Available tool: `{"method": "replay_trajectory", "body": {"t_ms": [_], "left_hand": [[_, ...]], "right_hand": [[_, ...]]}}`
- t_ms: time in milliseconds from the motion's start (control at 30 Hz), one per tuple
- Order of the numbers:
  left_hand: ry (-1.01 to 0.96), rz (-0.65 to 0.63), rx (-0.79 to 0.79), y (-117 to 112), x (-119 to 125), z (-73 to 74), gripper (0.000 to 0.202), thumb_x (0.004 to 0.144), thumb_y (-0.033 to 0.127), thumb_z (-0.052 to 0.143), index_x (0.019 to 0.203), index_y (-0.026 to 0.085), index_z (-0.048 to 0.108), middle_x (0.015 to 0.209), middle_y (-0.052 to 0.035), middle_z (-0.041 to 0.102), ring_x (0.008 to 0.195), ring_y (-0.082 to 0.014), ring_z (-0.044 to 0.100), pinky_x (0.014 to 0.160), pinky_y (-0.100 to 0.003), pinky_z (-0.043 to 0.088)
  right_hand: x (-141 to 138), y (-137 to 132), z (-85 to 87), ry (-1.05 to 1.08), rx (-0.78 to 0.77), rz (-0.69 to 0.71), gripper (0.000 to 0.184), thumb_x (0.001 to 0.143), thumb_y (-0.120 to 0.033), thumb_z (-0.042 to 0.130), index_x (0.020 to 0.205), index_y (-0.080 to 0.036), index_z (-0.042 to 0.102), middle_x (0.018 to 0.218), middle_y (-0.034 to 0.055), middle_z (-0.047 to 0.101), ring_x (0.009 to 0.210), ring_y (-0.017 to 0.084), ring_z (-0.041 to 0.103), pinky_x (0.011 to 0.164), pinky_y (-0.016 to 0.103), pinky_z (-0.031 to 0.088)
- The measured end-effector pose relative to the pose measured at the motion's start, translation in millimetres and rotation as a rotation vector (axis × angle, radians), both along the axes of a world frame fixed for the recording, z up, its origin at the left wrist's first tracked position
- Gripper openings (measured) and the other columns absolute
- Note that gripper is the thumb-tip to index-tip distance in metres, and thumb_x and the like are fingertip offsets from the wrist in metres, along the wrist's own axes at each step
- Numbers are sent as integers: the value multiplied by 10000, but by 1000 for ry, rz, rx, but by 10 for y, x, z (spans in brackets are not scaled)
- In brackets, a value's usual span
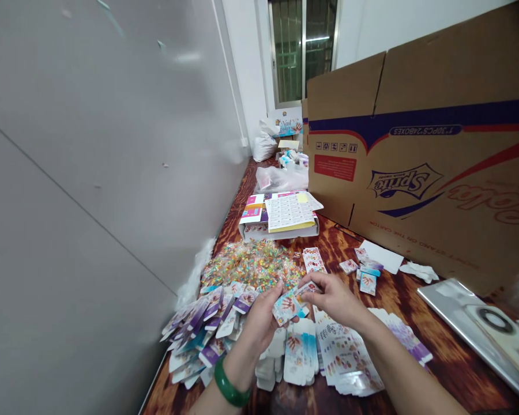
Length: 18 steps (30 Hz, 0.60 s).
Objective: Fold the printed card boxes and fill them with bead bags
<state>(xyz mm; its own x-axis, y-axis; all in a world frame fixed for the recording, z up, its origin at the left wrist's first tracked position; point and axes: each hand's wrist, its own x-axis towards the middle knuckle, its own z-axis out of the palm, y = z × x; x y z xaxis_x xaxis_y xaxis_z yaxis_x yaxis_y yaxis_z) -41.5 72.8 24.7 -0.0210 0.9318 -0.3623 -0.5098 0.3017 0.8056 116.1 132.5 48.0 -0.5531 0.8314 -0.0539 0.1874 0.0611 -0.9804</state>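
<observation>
My left hand grips a small white-and-blue printed box with a picture of a hand on it. My right hand pinches a small printed sticker sheet at the box's upper right end; how far the sheet is inside, I cannot tell. Just beyond my hands lies a heap of tiny colourful wrapped pieces. A loose pile of flat purple and blue cartons is left of my left wrist. Below my hands are a stack of blue-white cartons and fanned sticker sheets.
A large cardboard box stands at the right, and a grey wall panel at the left. Filled small boxes, a phone on a silver slab, and a display box with label sheets lie on the wooden table.
</observation>
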Motion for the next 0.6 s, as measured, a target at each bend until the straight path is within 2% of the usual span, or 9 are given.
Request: {"method": "replay_trajectory", "body": {"t_ms": [167, 300, 400, 467, 533, 600], "left_hand": [[61, 1, 19, -23, 53, 17, 396, 697, 518, 641, 746, 128, 589, 560, -25, 621, 422, -141, 566, 360, -205, 316], [74, 105, 41, -11, 72, -28, 490, 658, 607, 620, 733, 125, 580, 523, -9, 590, 403, -126, 528, 373, -211, 327], [152, 219, 75, 6, 75, -86, 508, 636, 619, 626, 729, 121, 592, 549, -9, 589, 473, -131, 538, 448, -230, 384], [220, 263, 97, 16, 60, -119, 512, 638, 625, 618, 715, 120, 597, 562, -13, 583, 507, -132, 536, 490, -237, 397], [252, 275, 101, 23, 34, -137, 513, 655, 638, 590, 689, 126, 586, 551, -5, 560, 503, -123, 510, 495, -235, 386], [259, 272, 99, 24, 13, -138, 511, 682, 646, 554, 659, 136, 564, 539, 7, 529, 491, -110, 476, 485, -227, 369]], "right_hand": [[-28, -10, -14, 32, -35, -32, 157, 656, -248, 625, 785, -181, 567, 502, -78, 487, 370, 66, 421, 358, 181, 334], [-90, -29, -136, 30, 0, -13, 72, 638, -184, 601, 708, -176, 590, 573, -41, 568, 453, 95, 506, 435, 207, 403], [-160, -45, -218, 24, 12, -145, 62, 621, -183, 594, 680, -177, 575, 555, -41, 565, 438, 101, 502, 422, 212, 388], [-188, -71, -209, 43, -24, -189, 71, 618, -213, 594, 660, -180, 547, 530, -45, 551, 406, 96, 483, 396, 209, 363], [-185, -113, -153, 50, -73, -118, 95, 642, -261, 580, 646, -178, 534, 478, -51, 523, 364, 87, 450, 368, 200, 321], [-157, -162, -85, 27, -122, 44, 143, 696, -309, 536, 637, -180, 517, 407, -61, 485, 318, 78, 403, 345, 192, 273]]}}
